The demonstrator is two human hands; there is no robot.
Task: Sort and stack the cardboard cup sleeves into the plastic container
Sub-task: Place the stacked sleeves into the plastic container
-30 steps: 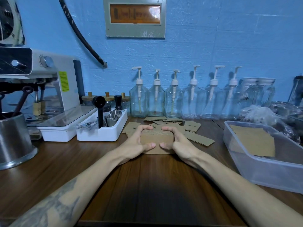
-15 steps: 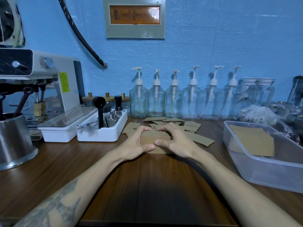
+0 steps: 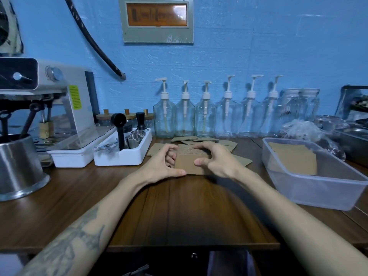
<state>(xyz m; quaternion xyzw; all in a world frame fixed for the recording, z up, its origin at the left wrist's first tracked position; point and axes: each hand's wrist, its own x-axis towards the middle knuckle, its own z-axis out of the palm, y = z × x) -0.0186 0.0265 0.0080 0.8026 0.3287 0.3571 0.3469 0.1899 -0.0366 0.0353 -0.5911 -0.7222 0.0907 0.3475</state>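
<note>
Both forearms reach forward over the table [image 3: 79, 196]. The left hand [image 3: 163, 166] curls at the left edge of a sleeve stack [image 3: 191, 162]; the right hand [image 3: 217, 160] grips its right side, thumb on top.

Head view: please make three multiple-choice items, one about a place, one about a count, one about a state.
1. Where is the plastic container?
A. right of the hands
B. left of the hands
C. on the coffee machine

2. How many pump heads rise above the bottles?
A. three
B. six
C. nine

3. What does the right hand do?
A. hangs idle
B. holds a spoon
C. grips the sleeve stack

Key: 1 A, it stands at the table's right side. 2 B, six white pumps show. 3 C, thumb and fingers curl round the cardboard.
</note>
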